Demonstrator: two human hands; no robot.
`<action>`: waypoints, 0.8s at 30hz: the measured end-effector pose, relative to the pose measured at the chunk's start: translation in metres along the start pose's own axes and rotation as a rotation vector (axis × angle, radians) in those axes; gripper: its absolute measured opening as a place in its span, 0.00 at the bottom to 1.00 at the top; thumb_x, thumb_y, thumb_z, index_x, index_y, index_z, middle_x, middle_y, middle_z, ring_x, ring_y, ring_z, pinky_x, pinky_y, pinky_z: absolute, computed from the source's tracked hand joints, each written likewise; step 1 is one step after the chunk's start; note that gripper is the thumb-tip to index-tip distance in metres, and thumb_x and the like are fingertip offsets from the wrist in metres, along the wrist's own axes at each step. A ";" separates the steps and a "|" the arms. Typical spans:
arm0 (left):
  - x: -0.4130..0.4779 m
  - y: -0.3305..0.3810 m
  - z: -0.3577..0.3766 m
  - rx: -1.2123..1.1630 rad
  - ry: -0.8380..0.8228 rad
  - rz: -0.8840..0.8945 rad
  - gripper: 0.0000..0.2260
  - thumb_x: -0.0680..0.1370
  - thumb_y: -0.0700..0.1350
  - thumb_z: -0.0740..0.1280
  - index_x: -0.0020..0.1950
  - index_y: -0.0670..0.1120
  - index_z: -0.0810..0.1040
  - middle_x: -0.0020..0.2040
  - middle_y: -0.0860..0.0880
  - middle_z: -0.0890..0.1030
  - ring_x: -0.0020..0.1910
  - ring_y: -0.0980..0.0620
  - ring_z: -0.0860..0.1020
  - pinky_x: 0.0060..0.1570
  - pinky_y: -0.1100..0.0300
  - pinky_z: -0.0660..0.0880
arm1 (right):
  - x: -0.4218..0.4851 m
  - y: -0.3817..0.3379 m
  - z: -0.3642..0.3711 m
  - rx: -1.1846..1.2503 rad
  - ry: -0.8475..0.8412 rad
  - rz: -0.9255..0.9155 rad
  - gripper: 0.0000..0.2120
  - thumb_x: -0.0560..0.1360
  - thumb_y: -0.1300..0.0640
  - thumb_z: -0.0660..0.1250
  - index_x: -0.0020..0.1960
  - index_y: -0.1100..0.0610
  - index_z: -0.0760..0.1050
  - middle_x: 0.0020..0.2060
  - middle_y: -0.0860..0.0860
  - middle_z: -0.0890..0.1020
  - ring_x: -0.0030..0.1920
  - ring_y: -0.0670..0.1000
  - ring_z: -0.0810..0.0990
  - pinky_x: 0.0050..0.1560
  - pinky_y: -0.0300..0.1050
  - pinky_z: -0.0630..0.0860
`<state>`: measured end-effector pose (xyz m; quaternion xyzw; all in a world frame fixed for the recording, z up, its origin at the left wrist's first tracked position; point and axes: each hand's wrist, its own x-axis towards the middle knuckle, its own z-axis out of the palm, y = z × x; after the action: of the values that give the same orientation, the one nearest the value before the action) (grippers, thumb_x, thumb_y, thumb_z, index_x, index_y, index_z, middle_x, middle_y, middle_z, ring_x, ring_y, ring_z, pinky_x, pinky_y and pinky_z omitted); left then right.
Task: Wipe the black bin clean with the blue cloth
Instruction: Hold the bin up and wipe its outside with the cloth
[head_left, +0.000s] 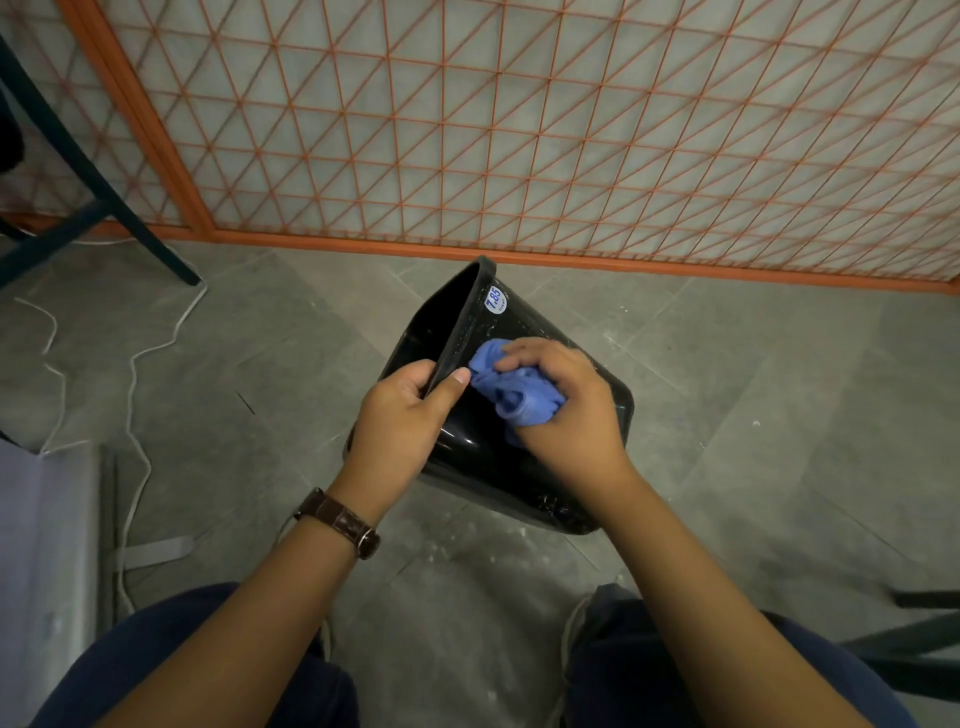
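the left hand (402, 410) grips the rim of the black bin (540, 332), with the fingers curled inside the opening and the thumb pressed flat on the outside of the rim. a brown leather watch (340, 519) sits on that wrist. just beside it, the right hand (566, 400) is closed around a bunched blue cloth (514, 392) and presses it against the bin's outer wall, close to the rim and almost touching the left thumb. the bin is tipped onto its side, its opening turned to the left and its base pointing towards the lower right. it is glossy black plastic with rounded corners. pale specks and smears show on its wall, and light glints along its lower side. a white oval sticker (494, 300) with blue numbers reading 7.85 sits just under the rim at the top. whether the bin rests on the floor or is held above it cannot be told. it lies over the middle of the grey tiled floor (727, 415), near the floor's far edge, where an orange lattice screen (519, 130) stands. white flecks dot the tiles below the bin. a thin white cord (132, 389) winds along the left side of the floor, and dark chair legs (78, 156) stand in the far left corner. knees in dark blue trousers (171, 649) fill the near edge.
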<state>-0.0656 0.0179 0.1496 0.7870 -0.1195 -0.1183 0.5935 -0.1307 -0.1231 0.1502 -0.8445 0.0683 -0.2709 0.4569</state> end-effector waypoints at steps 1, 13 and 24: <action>-0.001 0.000 0.001 0.013 -0.011 -0.002 0.13 0.75 0.51 0.67 0.33 0.46 0.76 0.27 0.51 0.69 0.30 0.54 0.68 0.35 0.56 0.68 | 0.002 0.001 -0.002 0.033 0.049 0.042 0.12 0.63 0.57 0.69 0.46 0.49 0.78 0.49 0.46 0.81 0.55 0.51 0.77 0.58 0.54 0.73; -0.005 -0.001 0.005 0.049 -0.037 0.048 0.19 0.76 0.47 0.66 0.27 0.49 0.65 0.20 0.55 0.63 0.22 0.58 0.62 0.26 0.63 0.61 | 0.008 -0.006 0.003 0.159 0.126 0.136 0.12 0.63 0.59 0.66 0.43 0.45 0.76 0.47 0.46 0.81 0.53 0.54 0.78 0.54 0.59 0.76; 0.005 0.004 -0.003 -0.170 0.102 -0.035 0.11 0.77 0.46 0.66 0.43 0.39 0.80 0.38 0.39 0.80 0.38 0.51 0.74 0.40 0.59 0.72 | 0.010 -0.013 0.003 -0.015 -0.125 -0.102 0.08 0.64 0.56 0.65 0.40 0.56 0.80 0.42 0.42 0.81 0.47 0.40 0.78 0.53 0.46 0.73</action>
<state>-0.0604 0.0182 0.1542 0.7408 -0.0652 -0.0982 0.6613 -0.1231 -0.1172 0.1635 -0.8656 -0.0013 -0.2399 0.4396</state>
